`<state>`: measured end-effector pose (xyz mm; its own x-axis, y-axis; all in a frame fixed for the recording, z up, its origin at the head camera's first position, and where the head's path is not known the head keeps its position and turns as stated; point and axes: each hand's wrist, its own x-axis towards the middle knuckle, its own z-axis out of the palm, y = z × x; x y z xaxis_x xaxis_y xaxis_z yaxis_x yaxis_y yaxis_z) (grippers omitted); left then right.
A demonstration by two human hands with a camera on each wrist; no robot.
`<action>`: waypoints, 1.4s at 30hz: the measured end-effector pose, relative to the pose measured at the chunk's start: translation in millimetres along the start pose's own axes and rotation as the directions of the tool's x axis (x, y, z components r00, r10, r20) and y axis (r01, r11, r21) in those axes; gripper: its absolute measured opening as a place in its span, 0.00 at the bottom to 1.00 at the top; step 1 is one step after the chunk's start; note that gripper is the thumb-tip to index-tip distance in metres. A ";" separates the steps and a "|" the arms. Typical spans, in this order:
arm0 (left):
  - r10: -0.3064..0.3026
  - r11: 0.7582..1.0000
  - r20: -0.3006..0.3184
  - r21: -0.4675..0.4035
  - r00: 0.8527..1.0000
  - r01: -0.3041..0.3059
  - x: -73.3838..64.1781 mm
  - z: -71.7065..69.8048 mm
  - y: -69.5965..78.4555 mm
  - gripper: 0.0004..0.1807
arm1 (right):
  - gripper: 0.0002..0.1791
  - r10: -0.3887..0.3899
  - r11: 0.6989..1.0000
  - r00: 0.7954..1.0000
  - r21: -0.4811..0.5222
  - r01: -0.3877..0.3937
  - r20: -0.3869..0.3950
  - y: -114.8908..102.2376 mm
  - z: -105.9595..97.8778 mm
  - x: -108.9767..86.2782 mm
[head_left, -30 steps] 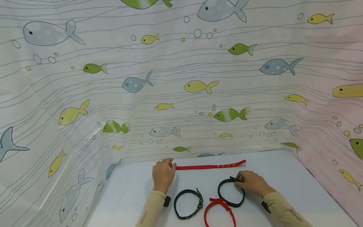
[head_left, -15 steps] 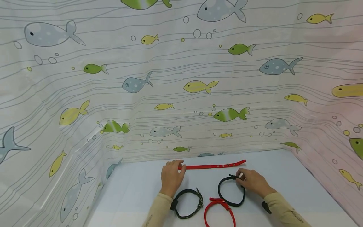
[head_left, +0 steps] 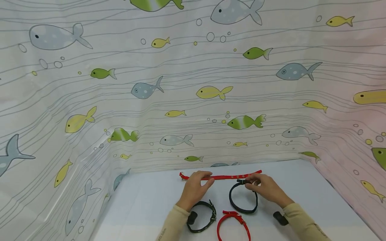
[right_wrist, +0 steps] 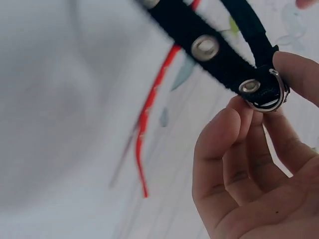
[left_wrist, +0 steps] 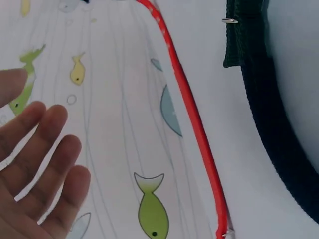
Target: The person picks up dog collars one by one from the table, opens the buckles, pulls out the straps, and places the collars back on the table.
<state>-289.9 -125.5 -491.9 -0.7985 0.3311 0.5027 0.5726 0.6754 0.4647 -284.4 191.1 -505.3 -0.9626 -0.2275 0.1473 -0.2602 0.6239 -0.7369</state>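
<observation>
My right hand (head_left: 268, 190) pinches a dark buckled collar (head_left: 245, 211) near its buckle. In the right wrist view, thumb and fingers hold the collar strap (right_wrist: 222, 59) by its metal ring, and metal eyelets show along it. My left hand (head_left: 194, 190) reaches across the near side of a red collar (head_left: 226, 177) laid out lengthwise, hiding part of it. The left wrist view has this hand's fingers (left_wrist: 65, 154) relaxed and spread, holding nothing, apart from the red strap (left_wrist: 192, 112). The held collar's dark band (left_wrist: 274, 119) also appears there.
A dark green patterned collar (head_left: 214, 214), closed in a loop, lies below my left hand, partly behind the wrist. Between the two dark collars lies a looped red collar (head_left: 219, 227), cut off by the frame. Fish-printed sheeting (head_left: 181, 100) surrounds the white table (head_left: 135, 207).
My left hand has moved right along the red collar, away from its buckle end, which now shows. My right hand has shifted the dark collar slightly up and left, away from the looped red one.
</observation>
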 end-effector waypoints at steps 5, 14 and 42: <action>0.033 0.999 0.055 0.013 0.998 -0.034 5.1 4.9 7.6 0.21 | 0.14 -0.055 0.998 0.997 -0.013 0.055 -0.046 -14.9 -1.5 -0.1; 0.056 0.998 0.132 0.021 0.990 -0.059 10.4 13.4 23.2 0.26 | 0.14 -0.115 0.993 0.991 0.007 0.115 -0.067 -31.0 9.0 -0.5; 0.260 0.963 0.142 -0.108 0.955 -0.246 1.3 22.3 23.1 0.17 | 0.12 -0.168 0.978 0.986 0.122 0.167 0.001 -54.1 29.3 -9.5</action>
<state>-281.9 -94.8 -496.8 -0.6400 0.5856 0.4975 0.7683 0.4979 0.4022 -259.0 137.6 -486.1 -0.9050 -0.3299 0.2687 -0.4061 0.4814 -0.7767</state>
